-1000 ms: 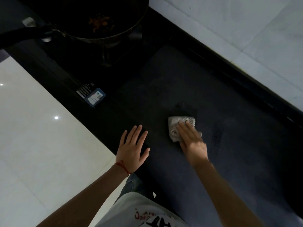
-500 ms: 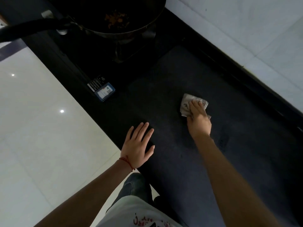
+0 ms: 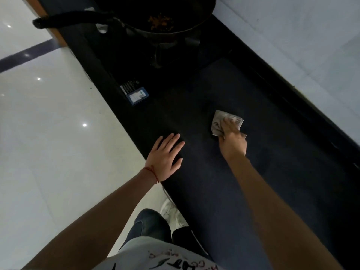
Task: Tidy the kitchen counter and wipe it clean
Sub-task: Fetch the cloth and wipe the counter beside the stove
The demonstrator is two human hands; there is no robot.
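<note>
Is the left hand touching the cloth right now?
Apart. The head view shows the left hand flat on the counter, with bare dark counter between it and the cloth under the right hand.

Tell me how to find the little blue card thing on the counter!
Start at the big black wok on the stove. Come down the dark counter toward its front edge. The small blue card lies there flat, the only blue thing.

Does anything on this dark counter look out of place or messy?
Only the wok on the stove: brownish food scraps remain inside. A small blue-edged label lies near the counter edge. Nothing looks spilled or damaged.
</note>
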